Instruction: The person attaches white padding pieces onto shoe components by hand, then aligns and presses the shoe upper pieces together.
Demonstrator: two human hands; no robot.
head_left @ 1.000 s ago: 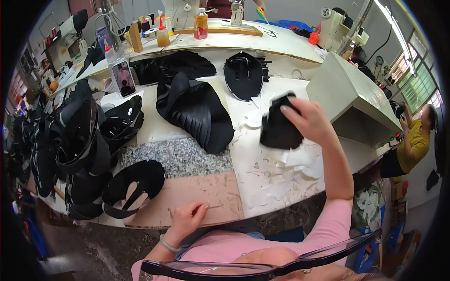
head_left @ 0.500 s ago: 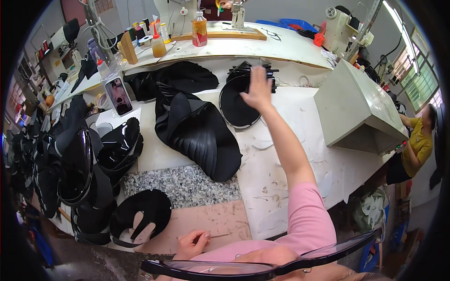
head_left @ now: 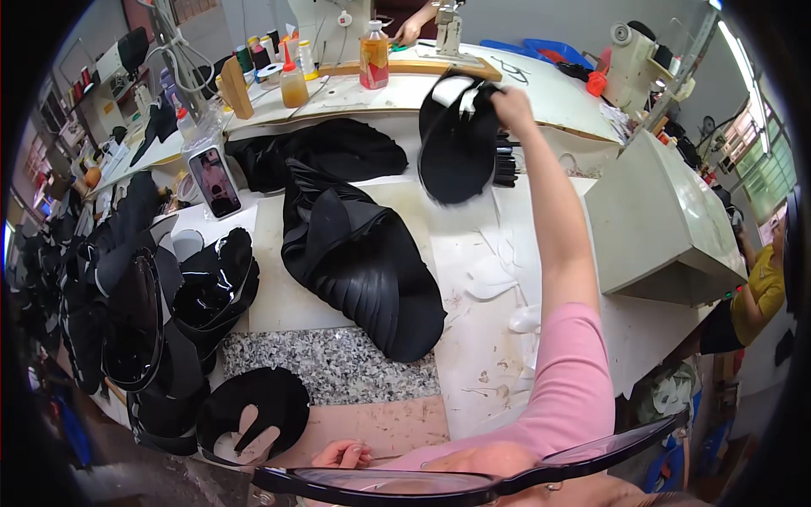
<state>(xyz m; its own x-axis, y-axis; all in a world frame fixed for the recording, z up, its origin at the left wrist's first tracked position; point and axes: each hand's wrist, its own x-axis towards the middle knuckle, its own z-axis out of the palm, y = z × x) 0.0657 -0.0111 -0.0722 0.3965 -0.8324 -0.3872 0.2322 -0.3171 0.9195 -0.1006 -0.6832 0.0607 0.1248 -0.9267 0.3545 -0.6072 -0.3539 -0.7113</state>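
cluttered white worktable [head_left: 473, 338] fills the view, sewing machines along its far edge. black fan-stacked pieces [head_left: 359, 253] lie at centre, with a speckled stone slab [head_left: 334, 365] at 6 o'clock of them. right hand [head_left: 511, 108], at 1 o'clock, pinches a black cut piece [head_left: 459, 144] lifted above the table. left hand [head_left: 342, 455], at 6 o'clock, rests with fingers curled near a round black piece [head_left: 270, 397].

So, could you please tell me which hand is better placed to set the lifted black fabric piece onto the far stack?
Right hand: it grips the black fabric piece above the stack. Left hand rests near.
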